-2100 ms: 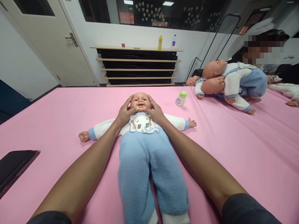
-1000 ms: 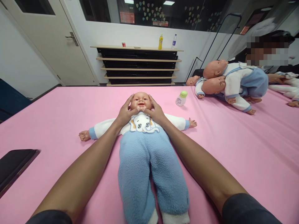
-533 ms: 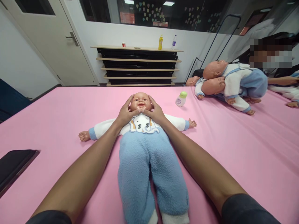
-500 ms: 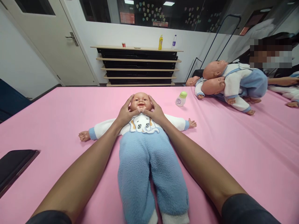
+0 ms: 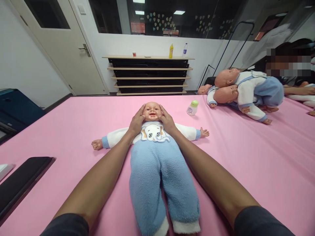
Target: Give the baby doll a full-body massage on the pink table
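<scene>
A baby doll [image 5: 161, 170] in a white top with an elephant face and blue fleece trousers lies on its back, arms spread to both sides. My left hand [image 5: 137, 123] rests along one side of its head [image 5: 152, 107], fingers stretched out and thumb by the cheek. On the opposite side my right hand [image 5: 167, 121] lies the same way, its thumb near the corner of the doll's mouth. Both hands are open and touch the head from the sides. The undersides of the fingers are hidden.
A lotion bottle with a green cap [image 5: 192, 108] stands on the pink sheet [image 5: 236, 141]. More dolls [image 5: 246, 90] are piled at the right, near another person's arm [image 5: 297, 90]. A black phone-like slab [image 5: 24, 183] lies at the left. Shelves [image 5: 150, 68] stand behind.
My thumbs have parted from the middle of the doll's chin and moved outward and up to its cheeks. The camera view has shifted slightly, so the scene sits lower and further right.
</scene>
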Demonstrator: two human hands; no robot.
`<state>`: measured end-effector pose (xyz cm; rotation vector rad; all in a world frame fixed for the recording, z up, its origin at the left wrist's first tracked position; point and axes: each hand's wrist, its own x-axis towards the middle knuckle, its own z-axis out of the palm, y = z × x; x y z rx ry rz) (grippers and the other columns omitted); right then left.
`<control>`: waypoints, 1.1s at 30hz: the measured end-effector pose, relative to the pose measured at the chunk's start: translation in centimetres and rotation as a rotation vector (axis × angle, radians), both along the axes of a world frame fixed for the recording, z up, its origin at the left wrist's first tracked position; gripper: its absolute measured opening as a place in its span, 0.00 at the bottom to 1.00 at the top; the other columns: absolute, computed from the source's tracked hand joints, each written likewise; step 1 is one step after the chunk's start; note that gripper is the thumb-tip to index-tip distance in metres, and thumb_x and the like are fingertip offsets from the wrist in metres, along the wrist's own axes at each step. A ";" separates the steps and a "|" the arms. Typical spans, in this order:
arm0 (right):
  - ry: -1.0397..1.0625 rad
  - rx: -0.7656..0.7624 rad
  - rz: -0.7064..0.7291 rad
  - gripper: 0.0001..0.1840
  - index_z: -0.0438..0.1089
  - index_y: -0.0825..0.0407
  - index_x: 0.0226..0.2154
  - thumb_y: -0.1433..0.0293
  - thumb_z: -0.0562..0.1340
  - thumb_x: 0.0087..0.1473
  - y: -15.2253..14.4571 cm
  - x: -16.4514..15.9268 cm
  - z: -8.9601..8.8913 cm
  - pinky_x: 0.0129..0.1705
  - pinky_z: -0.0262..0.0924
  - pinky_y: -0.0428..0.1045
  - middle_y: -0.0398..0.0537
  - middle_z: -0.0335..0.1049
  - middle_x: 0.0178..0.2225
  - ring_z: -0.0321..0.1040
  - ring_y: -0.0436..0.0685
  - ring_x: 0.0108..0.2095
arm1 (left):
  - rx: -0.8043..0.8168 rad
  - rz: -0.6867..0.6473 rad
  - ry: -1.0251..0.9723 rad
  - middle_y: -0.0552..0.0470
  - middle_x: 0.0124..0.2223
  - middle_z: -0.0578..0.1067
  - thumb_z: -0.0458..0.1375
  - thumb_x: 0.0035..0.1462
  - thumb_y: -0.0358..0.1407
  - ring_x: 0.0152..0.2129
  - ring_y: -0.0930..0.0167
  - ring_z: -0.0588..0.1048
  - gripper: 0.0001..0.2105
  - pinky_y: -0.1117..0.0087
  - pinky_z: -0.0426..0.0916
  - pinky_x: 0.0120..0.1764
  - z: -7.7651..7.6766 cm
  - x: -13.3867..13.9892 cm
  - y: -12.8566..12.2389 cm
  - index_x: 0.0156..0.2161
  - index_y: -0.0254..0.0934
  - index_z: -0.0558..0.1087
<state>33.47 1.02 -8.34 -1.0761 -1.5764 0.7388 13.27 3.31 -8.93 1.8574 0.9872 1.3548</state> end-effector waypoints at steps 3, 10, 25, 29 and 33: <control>-0.082 0.020 -0.066 0.35 0.50 0.49 0.67 0.65 0.50 0.58 -0.4 -0.1 0.0 0.65 0.52 0.53 0.42 0.55 0.65 0.55 0.58 0.63 | 0.103 0.108 0.162 0.52 0.67 0.60 0.46 0.63 0.35 0.63 0.65 0.60 0.27 0.61 0.54 0.65 0.0 0.2 -0.4 0.67 0.41 0.57; -0.464 -0.003 -0.296 0.32 0.52 0.52 0.66 0.66 0.49 0.60 -2.9 0.9 0.8 0.61 0.56 0.52 0.49 0.60 0.62 0.61 0.59 0.59 | 0.274 0.408 0.551 0.38 0.62 0.66 0.41 0.67 0.40 0.59 0.62 0.65 0.24 0.57 0.58 0.62 -0.6 -0.9 -2.2 0.64 0.32 0.60; -1.172 -0.070 -0.303 0.32 0.54 0.54 0.63 0.52 0.42 0.65 -8.8 7.0 1.8 0.49 0.53 0.56 0.61 0.72 0.48 0.68 0.66 0.48 | 0.231 0.245 1.111 0.43 0.59 0.70 0.38 0.67 0.46 0.56 0.61 0.68 0.26 0.59 0.60 0.57 1.4 -8.7 -8.3 0.63 0.39 0.61; -1.206 -0.075 -0.359 0.32 0.60 0.55 0.58 0.50 0.44 0.64 -10.2 9.7 1.6 0.52 0.50 0.56 0.63 0.70 0.49 0.64 0.67 0.51 | 0.177 0.226 1.160 0.41 0.54 0.73 0.42 0.65 0.48 0.51 0.59 0.71 0.25 0.60 0.61 0.53 2.3 -11.8 -9.9 0.60 0.38 0.64; -1.107 -0.077 -0.253 0.32 0.60 0.54 0.59 0.51 0.54 0.60 -11.9 13.0 1.7 0.53 0.51 0.52 0.61 0.67 0.52 0.63 0.64 0.52 | 0.037 0.222 1.107 0.40 0.55 0.70 0.47 0.60 0.53 0.48 0.58 0.71 0.30 0.61 0.62 0.49 2.6 -15.6 -11.5 0.62 0.39 0.61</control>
